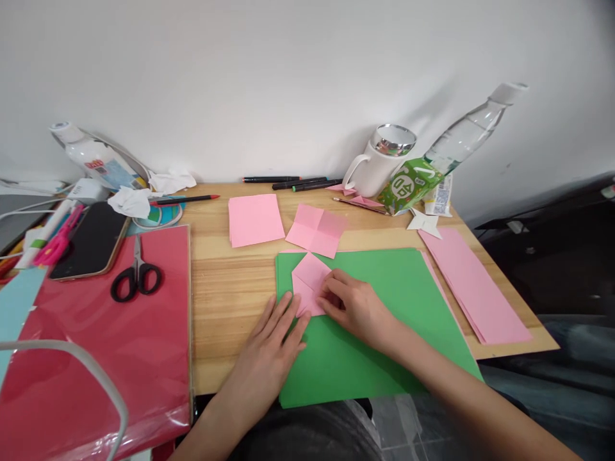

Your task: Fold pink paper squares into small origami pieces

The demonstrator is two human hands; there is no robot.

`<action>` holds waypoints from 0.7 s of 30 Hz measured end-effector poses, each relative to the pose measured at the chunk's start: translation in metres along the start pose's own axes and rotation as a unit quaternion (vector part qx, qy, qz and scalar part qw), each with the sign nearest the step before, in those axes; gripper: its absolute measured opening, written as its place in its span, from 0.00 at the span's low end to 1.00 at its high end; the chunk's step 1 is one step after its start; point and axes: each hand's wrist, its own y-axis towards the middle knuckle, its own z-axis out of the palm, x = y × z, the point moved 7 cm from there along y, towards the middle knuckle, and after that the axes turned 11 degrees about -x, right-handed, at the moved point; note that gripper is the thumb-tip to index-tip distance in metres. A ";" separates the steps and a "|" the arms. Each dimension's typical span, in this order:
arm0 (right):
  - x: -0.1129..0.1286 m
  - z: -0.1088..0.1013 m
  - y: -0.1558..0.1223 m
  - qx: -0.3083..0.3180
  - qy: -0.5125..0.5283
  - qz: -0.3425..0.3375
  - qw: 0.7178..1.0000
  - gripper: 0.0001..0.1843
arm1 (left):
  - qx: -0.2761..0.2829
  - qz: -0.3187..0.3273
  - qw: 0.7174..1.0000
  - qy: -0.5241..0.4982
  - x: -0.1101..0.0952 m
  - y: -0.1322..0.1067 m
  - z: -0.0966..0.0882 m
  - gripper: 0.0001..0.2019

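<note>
A partly folded piece of pink paper lies on a stack of green paper, one corner pointing away from me. My left hand rests flat with fingers stretched, its fingertips touching the paper's lower left edge. On the paper's right side, my right hand has its fingers curled and pinched at the edge. Just beyond lies a creased pink square, and left of that a stack of pink squares.
Black-handled scissors and a phone lie on a red paper pack. Pens, a white mug, a green carton and a plastic bottle line the wall. Pink strips lie at right.
</note>
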 end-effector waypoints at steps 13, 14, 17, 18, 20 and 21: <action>-0.005 0.000 0.002 -0.019 -0.013 0.020 1.000 0.02 | 0.004 -0.018 1.000 -0.012 0.003 0.002 0.001 0.17; -0.006 0.001 0.002 -0.018 -0.009 0.023 1.000 0.03 | 0.006 -0.019 1.000 -0.012 0.003 0.002 0.001 0.17; -0.008 0.001 0.003 -0.018 0.003 0.033 0.999 0.03 | 0.008 -0.021 1.000 -0.010 0.003 0.002 0.001 0.17; -0.009 0.002 0.003 -0.019 0.006 0.034 0.999 0.03 | 0.008 -0.021 1.000 -0.009 0.002 0.002 0.001 0.17; -0.009 0.001 0.003 -0.022 0.008 0.034 0.999 0.03 | 0.008 -0.022 1.000 -0.007 0.002 0.002 0.001 0.17; -0.009 0.001 0.003 -0.023 0.007 0.035 0.999 0.03 | 0.008 -0.021 1.000 -0.007 0.002 0.002 0.001 0.17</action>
